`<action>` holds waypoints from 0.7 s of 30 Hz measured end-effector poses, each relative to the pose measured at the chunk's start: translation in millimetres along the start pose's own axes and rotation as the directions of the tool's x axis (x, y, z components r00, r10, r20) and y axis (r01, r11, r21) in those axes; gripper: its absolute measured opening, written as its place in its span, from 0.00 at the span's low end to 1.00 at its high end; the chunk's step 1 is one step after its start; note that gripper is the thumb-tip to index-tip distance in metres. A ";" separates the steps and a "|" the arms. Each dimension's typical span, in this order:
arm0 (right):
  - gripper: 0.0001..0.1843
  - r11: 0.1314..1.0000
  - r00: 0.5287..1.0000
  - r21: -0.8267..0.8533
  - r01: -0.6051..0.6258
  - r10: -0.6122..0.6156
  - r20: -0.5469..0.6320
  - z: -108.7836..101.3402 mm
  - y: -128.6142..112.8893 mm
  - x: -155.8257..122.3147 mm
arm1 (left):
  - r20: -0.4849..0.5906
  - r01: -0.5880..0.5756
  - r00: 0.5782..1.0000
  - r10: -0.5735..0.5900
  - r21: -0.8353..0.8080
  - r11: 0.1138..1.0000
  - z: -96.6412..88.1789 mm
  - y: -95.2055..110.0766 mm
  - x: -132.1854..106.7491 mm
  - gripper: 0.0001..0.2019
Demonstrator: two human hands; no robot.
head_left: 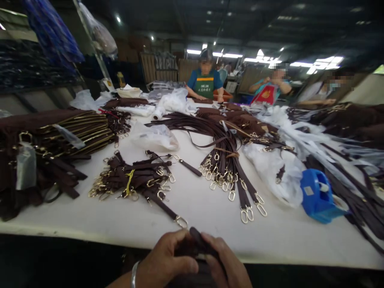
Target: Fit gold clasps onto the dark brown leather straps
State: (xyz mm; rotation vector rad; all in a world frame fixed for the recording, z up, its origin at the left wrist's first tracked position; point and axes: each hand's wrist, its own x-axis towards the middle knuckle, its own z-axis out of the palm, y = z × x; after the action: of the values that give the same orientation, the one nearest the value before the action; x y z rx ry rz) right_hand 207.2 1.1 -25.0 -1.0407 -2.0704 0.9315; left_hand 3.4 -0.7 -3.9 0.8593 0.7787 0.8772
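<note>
Both my hands are low at the near table edge, closed together on a dark brown leather piece (196, 240). My left hand (168, 260), with a silver bangle on the wrist, grips it from the left. My right hand (225, 262) grips it from the right. Just beyond my fingers a short brown strap with a gold ring (168, 210) lies on the white table (195, 200). A bundle of short brown straps with gold clasps (135, 178) lies further left. A long bundle of brown straps with gold snap hooks (225, 160) fans out at the centre.
A blue tape dispenser (319, 196) sits at the right beside white plastic bags (276, 168). Stacked brown bags with gold trim (54, 140) fill the left. More straps (354, 188) cover the right side. Three people work at the far end of the table.
</note>
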 end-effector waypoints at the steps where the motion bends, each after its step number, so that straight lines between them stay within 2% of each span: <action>1: 0.22 1.000 1.000 0.022 0.016 -0.016 0.008 -0.2 0.6 0.5 | -0.028 -0.005 1.000 0.006 0.052 0.999 0.4 -1.3 0.8 0.17; 4: 0.24 1.000 1.000 0.016 0.012 -0.012 0.012 -2.7 -2.7 0.7 | -0.100 0.014 0.995 0.003 0.174 0.985 0.4 -1.6 2.8 0.11; 7: 0.24 0.999 1.000 -0.033 0.013 -0.013 0.010 -3.7 -3.8 -1.6 | -0.114 0.017 0.993 0.006 0.205 0.979 -1.6 -1.6 3.6 0.07; 13: 0.22 0.995 0.995 -0.028 0.096 -0.095 0.035 -0.6 8.9 -2.4 | -0.131 0.056 0.990 -0.042 0.102 0.993 -9.8 -9.2 0.3 0.10; 21: 0.18 0.987 0.987 -0.108 0.118 -0.105 0.125 -11.5 6.4 2.0 | -0.207 0.102 0.976 -0.071 0.141 0.985 -20.2 -13.6 -10.3 0.12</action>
State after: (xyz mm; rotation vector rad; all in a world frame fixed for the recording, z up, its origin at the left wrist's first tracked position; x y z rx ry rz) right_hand 217.8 9.1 -23.5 -0.9361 -2.2796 0.8435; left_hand -13.7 -8.7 -22.3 0.8705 1.0627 0.8438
